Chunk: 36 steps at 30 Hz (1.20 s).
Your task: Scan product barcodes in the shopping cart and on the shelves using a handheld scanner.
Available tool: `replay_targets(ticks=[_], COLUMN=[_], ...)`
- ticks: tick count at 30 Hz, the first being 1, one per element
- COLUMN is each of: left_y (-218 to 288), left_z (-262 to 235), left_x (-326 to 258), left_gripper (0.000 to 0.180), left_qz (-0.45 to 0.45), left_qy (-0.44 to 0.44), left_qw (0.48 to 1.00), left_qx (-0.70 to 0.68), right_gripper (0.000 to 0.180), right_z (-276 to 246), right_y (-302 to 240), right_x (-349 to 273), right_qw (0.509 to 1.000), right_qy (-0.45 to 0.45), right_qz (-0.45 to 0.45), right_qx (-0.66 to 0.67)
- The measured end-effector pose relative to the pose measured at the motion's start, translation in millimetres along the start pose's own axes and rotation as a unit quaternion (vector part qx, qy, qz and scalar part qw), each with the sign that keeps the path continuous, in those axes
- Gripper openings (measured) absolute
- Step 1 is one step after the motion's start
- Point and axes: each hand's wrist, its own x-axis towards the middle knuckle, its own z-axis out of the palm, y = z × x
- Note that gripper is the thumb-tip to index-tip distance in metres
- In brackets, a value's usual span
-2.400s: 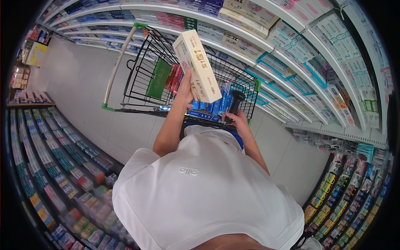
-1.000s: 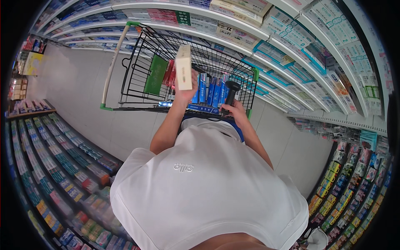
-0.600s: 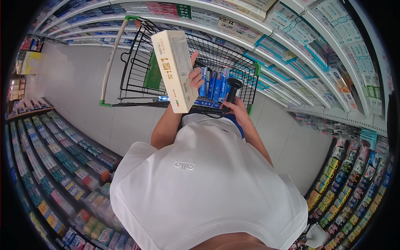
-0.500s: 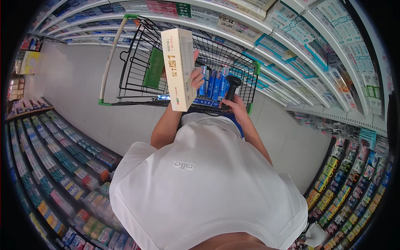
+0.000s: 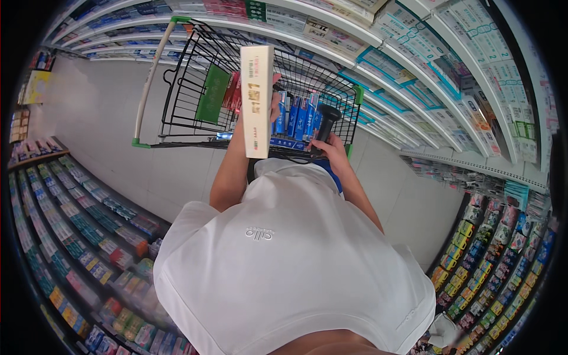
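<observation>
In my left hand [image 5: 276, 105] is a long cream-coloured box [image 5: 258, 103] with gold and red print, held upright in front of my chest. The box covers most of that hand; only some fingers show at its right edge. My right hand [image 5: 331, 151] is wrapped round the handle of a black handheld barcode scanner [image 5: 329, 118], its head pointing up. Beyond both hands stands a black wire shopping cart [image 5: 177, 97] with green corners. Inside it are several blue boxes [image 5: 303, 115] standing side by side and a few red boxes [image 5: 234, 92] behind a green panel [image 5: 212, 94].
Shelves with boxed goods [image 5: 408, 53] run along the far side and curve to the right. Low racks of small packs stand at the left [image 5: 77, 219] and right [image 5: 473, 254]. Grey floor tiles [image 5: 106, 112] lie between them. The cart's pale handle bar [image 5: 155, 83] is at its left end.
The cream box has turned so its narrow printed side faces me more, and it has shifted slightly right. Red boxes in the cart now show. The scanner stays in my right hand.
</observation>
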Motion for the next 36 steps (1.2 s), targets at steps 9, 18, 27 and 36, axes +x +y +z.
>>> replay_targets(ticks=[9, 18, 27, 36], left_y=[-6, -26, -22, -35], left_z=[40, 103, 104, 92], left_x=[21, 18, 4, -2], left_gripper=[0.053, 0.068, 0.075, 0.090], left_qz=[-0.021, -0.021, -0.085, -0.299], left_qy=[0.091, 0.070, -0.062, -0.033], left_qw=[0.910, 0.827, 0.933, 0.935], left_qx=[0.404, 0.557, 0.344, 0.189], right_gripper=[0.040, 0.042, 0.054, 0.044], right_z=[18, 8, -9, -7], right_y=[-33, -27, -48, -61], right_x=[8, 23, 12, 18], right_qw=[0.987, 0.978, 0.971, 0.977], right_qy=[0.063, 0.148, 0.014, 0.043], right_qz=[-0.134, -0.144, -0.146, -0.196], right_qx=[0.057, 0.000, 0.187, 0.076])
